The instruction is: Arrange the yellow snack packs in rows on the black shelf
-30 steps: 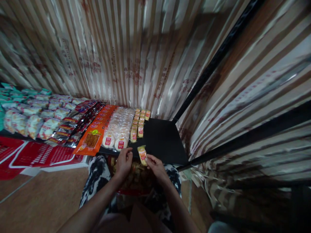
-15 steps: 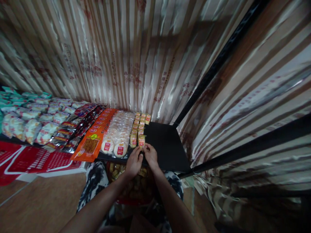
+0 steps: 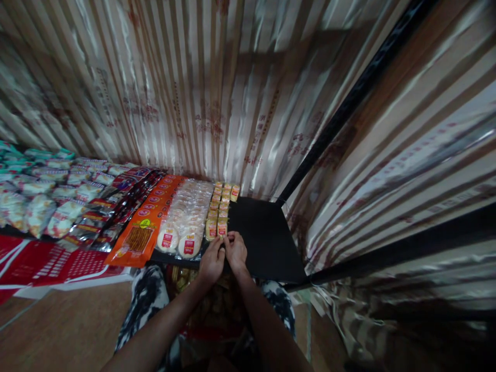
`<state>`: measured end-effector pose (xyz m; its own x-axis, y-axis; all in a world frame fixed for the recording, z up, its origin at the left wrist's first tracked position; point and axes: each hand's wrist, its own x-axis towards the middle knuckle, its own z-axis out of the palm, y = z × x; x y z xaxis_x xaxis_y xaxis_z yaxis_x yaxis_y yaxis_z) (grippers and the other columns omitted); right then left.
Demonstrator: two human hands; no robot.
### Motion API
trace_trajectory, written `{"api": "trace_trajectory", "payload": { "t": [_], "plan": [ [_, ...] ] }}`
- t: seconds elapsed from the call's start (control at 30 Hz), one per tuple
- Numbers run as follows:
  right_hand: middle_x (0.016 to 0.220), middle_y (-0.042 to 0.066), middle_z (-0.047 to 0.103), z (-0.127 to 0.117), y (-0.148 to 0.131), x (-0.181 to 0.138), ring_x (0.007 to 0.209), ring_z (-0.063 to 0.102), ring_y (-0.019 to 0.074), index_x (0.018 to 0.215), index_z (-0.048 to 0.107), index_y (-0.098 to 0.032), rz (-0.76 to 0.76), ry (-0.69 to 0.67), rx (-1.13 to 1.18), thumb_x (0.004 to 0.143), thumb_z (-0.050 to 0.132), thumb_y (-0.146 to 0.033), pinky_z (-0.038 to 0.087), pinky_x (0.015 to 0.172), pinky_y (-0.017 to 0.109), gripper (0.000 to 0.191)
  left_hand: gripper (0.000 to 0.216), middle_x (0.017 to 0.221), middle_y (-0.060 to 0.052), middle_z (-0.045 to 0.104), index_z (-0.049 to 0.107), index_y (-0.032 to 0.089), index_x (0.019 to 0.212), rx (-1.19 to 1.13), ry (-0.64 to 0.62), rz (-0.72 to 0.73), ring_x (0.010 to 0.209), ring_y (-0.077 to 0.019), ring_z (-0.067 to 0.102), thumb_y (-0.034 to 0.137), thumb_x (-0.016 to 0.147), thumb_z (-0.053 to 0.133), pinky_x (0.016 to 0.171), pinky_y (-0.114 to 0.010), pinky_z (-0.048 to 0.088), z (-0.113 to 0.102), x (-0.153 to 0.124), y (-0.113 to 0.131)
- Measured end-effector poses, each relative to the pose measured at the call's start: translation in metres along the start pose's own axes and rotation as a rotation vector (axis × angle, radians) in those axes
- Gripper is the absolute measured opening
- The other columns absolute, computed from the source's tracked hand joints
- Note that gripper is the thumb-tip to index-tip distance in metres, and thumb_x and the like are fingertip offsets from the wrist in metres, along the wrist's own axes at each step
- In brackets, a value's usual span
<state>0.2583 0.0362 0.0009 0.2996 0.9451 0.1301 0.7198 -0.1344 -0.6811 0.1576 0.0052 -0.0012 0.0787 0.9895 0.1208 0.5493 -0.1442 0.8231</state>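
Small yellow snack packets with red labels stand in narrow columns on the black shelf. At the front of the second column is a packet whose lower edge lies at my fingertips. My left hand pinches that edge from the left, fingers closed. From the right, my right hand closes its fingertips on the same edge; the exact contact is partly hidden. Below my wrists, between my knees, a red container holds many more yellow packets, in shadow.
Left of the yellow packets lie clear-wrapped round white crackers, an orange snack bag, dark shiny packs and white bags. A black post rises at the shelf's right corner. Striped plastic sheeting hangs behind.
The front packet has come down in line beside its left neighbour, with both hands still at its lower edge. The view has shifted slightly.
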Motion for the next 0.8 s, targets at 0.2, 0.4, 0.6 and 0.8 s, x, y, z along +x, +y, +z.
{"api": "trace_trajectory", "payload": {
  "t": [0.2, 0.4, 0.6, 0.8],
  "plan": [
    [0.076, 0.001, 0.065, 0.001, -0.003, -0.002, 0.068, 0.06, 0.0159, 0.084, 0.055, -0.021, 0.023, -0.042, -0.05, 0.083, 0.044, -0.036, 0.039, 0.06, 0.025, 0.019, 0.038, 0.127, -0.012, 0.054, 0.057, 0.013, 0.115, -0.028, 0.025, 0.024, 0.122, -0.0209, 0.046, 0.018, 0.082, 0.038, 0.106, -0.04, 0.035, -0.001, 0.003, -0.003],
    [0.079, 0.001, 0.063, 0.0, -0.002, -0.004, 0.063, 0.057, 0.0133, 0.092, 0.057, -0.019, 0.015, 0.016, 0.101, 0.081, 0.045, -0.036, 0.041, 0.061, 0.024, 0.024, 0.032, 0.106, -0.013, 0.063, 0.06, 0.012, 0.101, -0.036, 0.096, 0.062, 0.103, -0.02, 0.056, 0.016, 0.081, 0.036, 0.094, -0.036, 0.044, -0.007, -0.018, 0.007],
    [0.085, 0.006, 0.063, -0.004, 0.004, -0.029, 0.066, 0.056, 0.0123, 0.095, 0.058, -0.015, -0.064, 0.123, 0.342, 0.083, 0.042, -0.036, 0.045, 0.062, 0.024, 0.03, 0.028, 0.09, -0.006, 0.063, 0.061, 0.017, 0.088, -0.031, 0.005, 0.042, 0.088, -0.0162, 0.058, 0.015, 0.083, 0.034, 0.082, -0.029, 0.045, -0.01, -0.073, -0.006],
    [0.076, 0.004, 0.066, -0.002, 0.019, -0.108, 0.071, 0.061, 0.0143, 0.086, 0.061, -0.019, -0.212, -0.166, 0.356, 0.085, 0.043, -0.033, 0.046, 0.068, 0.024, 0.023, 0.027, 0.095, -0.009, 0.064, 0.063, 0.015, 0.093, 0.12, -0.046, -0.308, 0.094, -0.0189, 0.059, 0.012, 0.08, 0.039, 0.085, -0.03, 0.043, -0.015, -0.098, -0.063]
  ]
}}
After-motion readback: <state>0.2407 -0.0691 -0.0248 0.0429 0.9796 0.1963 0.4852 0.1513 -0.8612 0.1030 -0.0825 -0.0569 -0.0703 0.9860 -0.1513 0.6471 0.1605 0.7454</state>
